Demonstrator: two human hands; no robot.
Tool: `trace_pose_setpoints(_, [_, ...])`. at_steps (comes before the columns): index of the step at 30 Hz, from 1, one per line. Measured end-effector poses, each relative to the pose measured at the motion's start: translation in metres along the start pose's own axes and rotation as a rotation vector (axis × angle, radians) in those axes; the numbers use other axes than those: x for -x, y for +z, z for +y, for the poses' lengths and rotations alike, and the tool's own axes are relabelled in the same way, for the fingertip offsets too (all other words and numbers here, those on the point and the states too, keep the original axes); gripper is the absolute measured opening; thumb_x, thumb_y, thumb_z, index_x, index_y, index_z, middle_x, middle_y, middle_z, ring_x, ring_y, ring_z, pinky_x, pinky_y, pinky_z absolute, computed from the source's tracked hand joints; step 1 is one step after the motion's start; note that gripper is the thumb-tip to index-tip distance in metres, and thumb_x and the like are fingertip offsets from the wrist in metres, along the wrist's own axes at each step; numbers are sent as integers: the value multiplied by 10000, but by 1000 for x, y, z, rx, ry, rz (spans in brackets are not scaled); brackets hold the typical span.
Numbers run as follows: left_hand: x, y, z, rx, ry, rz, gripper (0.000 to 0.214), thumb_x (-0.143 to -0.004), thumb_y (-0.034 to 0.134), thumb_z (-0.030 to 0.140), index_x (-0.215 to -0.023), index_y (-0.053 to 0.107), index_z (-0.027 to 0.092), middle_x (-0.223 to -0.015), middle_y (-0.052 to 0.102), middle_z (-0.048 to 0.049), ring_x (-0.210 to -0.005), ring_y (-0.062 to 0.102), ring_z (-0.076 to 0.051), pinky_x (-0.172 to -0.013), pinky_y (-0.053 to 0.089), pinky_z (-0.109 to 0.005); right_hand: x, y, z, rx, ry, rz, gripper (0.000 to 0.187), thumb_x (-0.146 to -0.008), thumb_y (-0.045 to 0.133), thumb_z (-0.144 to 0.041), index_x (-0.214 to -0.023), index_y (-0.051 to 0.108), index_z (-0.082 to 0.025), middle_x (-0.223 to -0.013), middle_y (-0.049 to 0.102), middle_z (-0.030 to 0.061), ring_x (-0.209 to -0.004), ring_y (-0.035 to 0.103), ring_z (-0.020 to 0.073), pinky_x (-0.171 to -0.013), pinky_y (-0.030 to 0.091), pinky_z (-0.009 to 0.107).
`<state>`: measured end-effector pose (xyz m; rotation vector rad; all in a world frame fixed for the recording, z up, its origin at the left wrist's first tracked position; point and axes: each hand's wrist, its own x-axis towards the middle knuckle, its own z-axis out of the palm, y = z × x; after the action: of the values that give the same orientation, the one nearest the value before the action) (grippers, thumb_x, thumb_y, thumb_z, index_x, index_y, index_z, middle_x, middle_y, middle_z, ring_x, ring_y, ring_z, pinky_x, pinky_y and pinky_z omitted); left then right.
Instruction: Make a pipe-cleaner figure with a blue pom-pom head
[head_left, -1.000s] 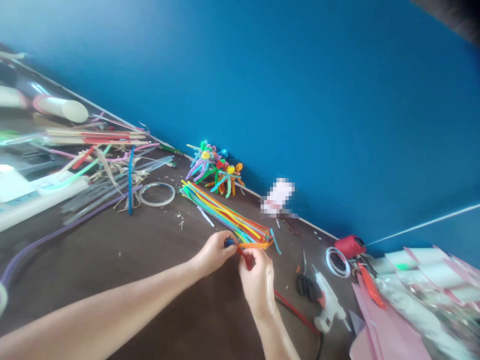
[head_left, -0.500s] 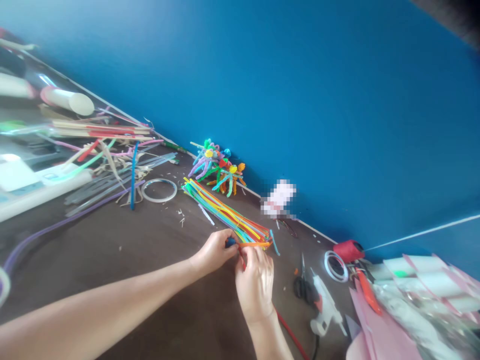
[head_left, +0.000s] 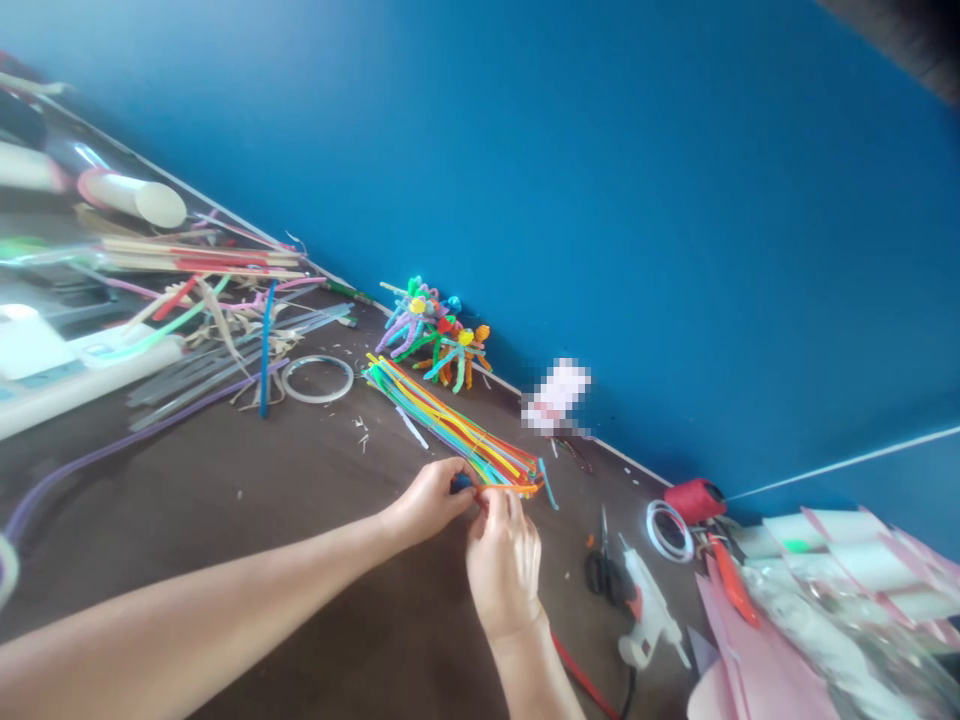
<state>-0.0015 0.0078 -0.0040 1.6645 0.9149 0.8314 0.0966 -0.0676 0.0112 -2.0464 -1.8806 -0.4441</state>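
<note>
Pinched blue piece (head_left: pixel 460 483) in left hand (head_left: pixel 429 502), orange strand (head_left: pixel 517 489) in right hand (head_left: pixel 504 568); probably risked snagging on colourful bundle (head_left: pixel 454 418) (lying too close).

I can see room for a hand to slide across the dark tabletop (head_left: pixel 300 490), left of the left hand (head_left: pixel 427 502), up to the purple strand (head_left: pixel 82 462). Ahead, the pipe-cleaner bundle (head_left: pixel 450 415) blocks the way, the wall (head_left: pixel 562 200) beyond; rightward, a narrow gap precedes the scissors (head_left: pixel 607 575) and glue gun (head_left: pixel 651 605).
</note>
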Motion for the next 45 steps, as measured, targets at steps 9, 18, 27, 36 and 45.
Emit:
trace_pose_setpoints(9, [0,0,-2,-3,-4,-53,124,-634,456,152,-695,561,126,-585,526,13,-543,411,-94,-509,327,-188,-1,-3,4,41,-1,-16,161,-751,439,-77,-762,522,-214,-740,535,12,-580,553,149,-564,365,260])
trace_pose_setpoints(18, [1,4,-5,-92,8,-33,95,-636,477,144,-685,557,139,-608,560,6,-574,471,-111,-544,350,-203,0,-2,2,117,-39,-45,152,-759,416,-61,-742,483,-197,-750,505,29,-587,543,149,-525,369,259])
trace_pose_setpoints(27, [-1,1,-6,-154,66,-86,98,-649,488,153,-691,574,139,-586,544,12,-561,470,-111,-548,357,-200,-7,-15,7,-52,-75,-64,137,-789,455,-91,-759,532,-201,-732,547,26,-745,540,171,-638,385,258])
trace_pose_setpoints(36, [0,-4,0,-170,135,-180,109,-673,471,131,-724,567,143,-626,552,9,-577,475,-107,-565,361,-191,-7,-19,19,-221,7,-150,120,-773,470,-127,-746,563,-197,-749,587,19,-730,549,158,-651,365,236])
trace_pose_setpoints(45, [6,-9,8,-271,318,-319,65,-730,470,142,-764,523,158,-702,539,-1,-638,482,-117,-587,353,-199,-18,-26,35,-598,187,-446,150,-729,481,-237,-689,609,-171,-666,622,16,-640,550,146,-589,378,210])
